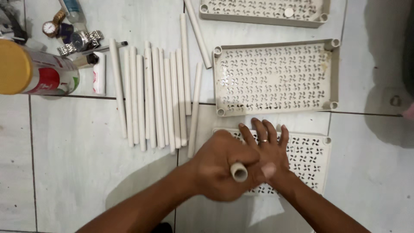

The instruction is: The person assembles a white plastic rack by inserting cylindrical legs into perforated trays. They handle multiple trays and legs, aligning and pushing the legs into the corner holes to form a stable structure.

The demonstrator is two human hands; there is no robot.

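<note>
My left hand (217, 166) is closed around a short cream plastic tube (238, 171) whose open end faces the camera. It is held over the near perforated cream shelf tray (312, 157) on the tiled floor. My right hand (266, 144) lies flat on that tray with fingers spread, a ring on one finger, partly hidden under my left hand. A second perforated tray (276, 77) with corner sockets lies just beyond. A third tray (263, 11) sits at the top edge.
Several cream tubes (157, 95) lie side by side left of the trays. A yellow-capped can (32, 69) lies on its side at far left, with wristwatches (79, 41) and a small white tube (99, 73) near it.
</note>
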